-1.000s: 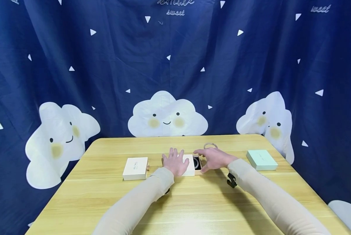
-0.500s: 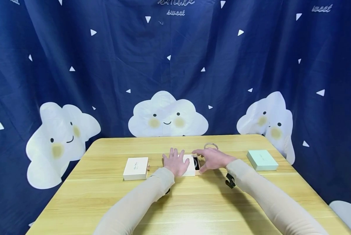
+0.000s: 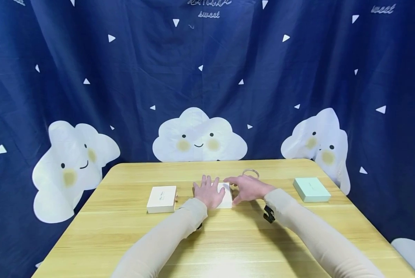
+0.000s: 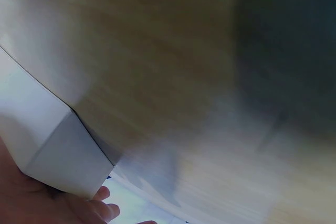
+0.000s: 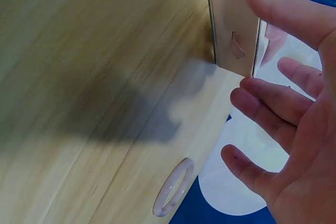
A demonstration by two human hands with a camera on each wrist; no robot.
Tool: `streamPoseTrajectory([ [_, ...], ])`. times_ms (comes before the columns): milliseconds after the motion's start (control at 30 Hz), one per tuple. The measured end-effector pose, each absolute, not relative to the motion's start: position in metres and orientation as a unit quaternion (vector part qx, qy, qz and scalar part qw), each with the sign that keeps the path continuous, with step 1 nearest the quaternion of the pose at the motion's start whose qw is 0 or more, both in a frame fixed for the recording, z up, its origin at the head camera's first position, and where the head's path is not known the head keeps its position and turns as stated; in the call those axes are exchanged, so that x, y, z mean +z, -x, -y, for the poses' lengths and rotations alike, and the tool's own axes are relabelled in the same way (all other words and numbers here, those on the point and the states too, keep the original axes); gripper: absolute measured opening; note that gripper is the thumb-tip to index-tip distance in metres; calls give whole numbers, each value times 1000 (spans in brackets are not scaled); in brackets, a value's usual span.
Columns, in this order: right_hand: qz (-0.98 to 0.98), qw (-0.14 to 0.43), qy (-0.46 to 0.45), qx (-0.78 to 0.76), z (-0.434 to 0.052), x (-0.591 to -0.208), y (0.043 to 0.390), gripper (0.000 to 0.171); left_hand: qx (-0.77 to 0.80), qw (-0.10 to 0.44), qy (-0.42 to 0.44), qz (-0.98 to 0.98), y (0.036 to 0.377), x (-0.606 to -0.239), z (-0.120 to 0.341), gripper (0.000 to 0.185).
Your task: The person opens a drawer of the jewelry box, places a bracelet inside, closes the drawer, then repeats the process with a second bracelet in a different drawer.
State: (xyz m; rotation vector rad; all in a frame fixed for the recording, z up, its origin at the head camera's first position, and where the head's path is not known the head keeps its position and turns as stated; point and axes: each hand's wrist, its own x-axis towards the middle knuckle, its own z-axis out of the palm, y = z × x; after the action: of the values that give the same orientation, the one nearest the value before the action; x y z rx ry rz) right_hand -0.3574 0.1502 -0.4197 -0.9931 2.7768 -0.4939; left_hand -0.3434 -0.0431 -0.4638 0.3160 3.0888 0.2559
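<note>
Wooden table (image 3: 228, 247) in front of a dark blue curtain (image 3: 124, 77) with white cloud faces. Far left on the table: a closed white box (image 3: 161, 199), lying flat, well apart from both hands. Next, the left hand (image 3: 208, 194) lies flat on top of the middle white box (image 3: 226, 196), fingers straight and slightly spread, palm pressing down on the box's left part; in the left wrist view the box corner (image 4: 63, 150) shows with fingertips (image 4: 102, 209) at its lower edge, rest is blurred. The middle box sits near the table centre and looks closed in the head view. Right hand (image 3: 248, 188) is at the box's right end, fingers straight and spread, thumb low by the near corner; in the right wrist view the fingers (image 5: 273, 103) are open just at the box's beige end face (image 5: 234, 30), which has a small pull tab, one fingertip touching or almost touching its edge, cannot tell which. Just behind the right hand a pale bangle (image 3: 250, 172) lies flat on the table, also seen at the table edge in the right wrist view (image 5: 173, 187). Far right: a mint green box (image 3: 311, 189), closed, well apart from the hands.
</note>
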Motion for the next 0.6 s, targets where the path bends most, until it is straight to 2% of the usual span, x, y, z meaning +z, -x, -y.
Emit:
streamPoseTrajectory([
  [367,-924,40,346,-160,-152,-425,358,75,77,7,-105,-991,340,-462,43,65],
  [600,-931,16,337,-137,-150,-428,357,73,74,9,-99,-992,343,-466,42,65],
])
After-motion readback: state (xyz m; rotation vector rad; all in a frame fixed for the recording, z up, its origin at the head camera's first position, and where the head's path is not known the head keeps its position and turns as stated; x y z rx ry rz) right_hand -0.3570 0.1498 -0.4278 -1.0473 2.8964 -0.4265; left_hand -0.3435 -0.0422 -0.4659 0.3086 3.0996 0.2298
